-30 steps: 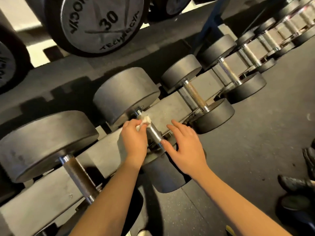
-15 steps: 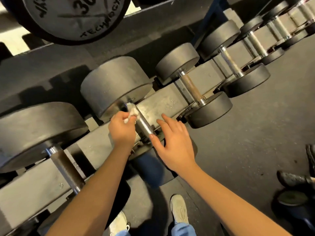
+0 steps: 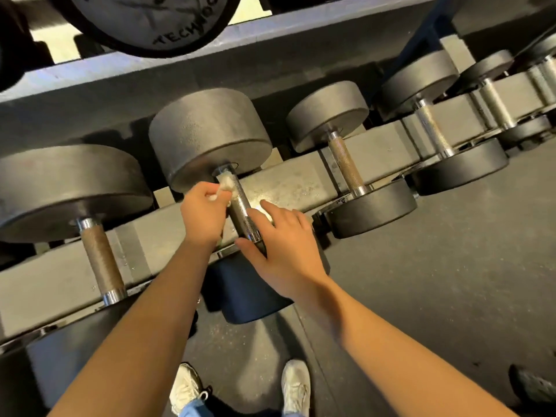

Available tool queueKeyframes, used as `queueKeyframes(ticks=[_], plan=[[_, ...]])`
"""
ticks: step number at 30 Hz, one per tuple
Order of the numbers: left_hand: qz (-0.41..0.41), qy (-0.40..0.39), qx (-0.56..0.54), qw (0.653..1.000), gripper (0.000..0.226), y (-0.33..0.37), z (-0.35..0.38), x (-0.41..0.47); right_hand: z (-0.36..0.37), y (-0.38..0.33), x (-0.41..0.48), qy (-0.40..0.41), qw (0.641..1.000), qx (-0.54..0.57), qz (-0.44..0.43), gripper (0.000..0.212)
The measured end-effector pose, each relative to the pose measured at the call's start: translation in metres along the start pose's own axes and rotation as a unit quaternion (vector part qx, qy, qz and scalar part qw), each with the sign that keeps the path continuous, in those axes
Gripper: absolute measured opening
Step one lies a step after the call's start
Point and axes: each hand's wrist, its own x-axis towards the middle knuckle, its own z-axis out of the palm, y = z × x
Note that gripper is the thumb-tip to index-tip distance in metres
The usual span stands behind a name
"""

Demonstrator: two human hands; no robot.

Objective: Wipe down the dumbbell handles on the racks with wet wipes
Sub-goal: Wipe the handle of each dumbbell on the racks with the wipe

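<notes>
left hand (image 3: pixel 202 212) with fingers pinching a balled-up wet wipe (image 3: pixel 225 185) against the top of the dumbbell handle (image 3: pixel 240 206), right hand (image 3: pixel 285 242) fingers spread loose, resting on the near weight, rack (image 3: pixel 168 224) underneath

A crumpled white wet wipe (image 3: pixel 225 184) is pinched in the left hand (image 3: pixel 202 213) and pressed against the far end of a knurled chrome dumbbell handle (image 3: pixel 242 208), just beside its rear head (image 3: pixel 210 136). From the grip, the handle is laid slanting nearward across the grey rack rail (image 3: pixel 301 188). A browned handle (image 3: pixel 102 260) is racked left of the grip and a paler handle (image 3: pixel 346 162) right of it, both parallel.
</notes>
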Motion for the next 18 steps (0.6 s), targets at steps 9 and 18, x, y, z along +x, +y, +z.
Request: queueKeyframes(ticks=[9, 18], plan=[[-0.047, -0.099, 0.057, 0.992, 0.015, -0.02, 0.0, -0.015, 0.005, 0.002, -0.003, 0.067, 0.995, 0.066, 0.032, 0.061], [-0.047, -0.061, 0.027, 0.997, 0.02, -0.009, 0.002, -0.002, 0.005, 0.005, -0.003, 0.044, 0.993, 0.084, 0.066, 0.069]])
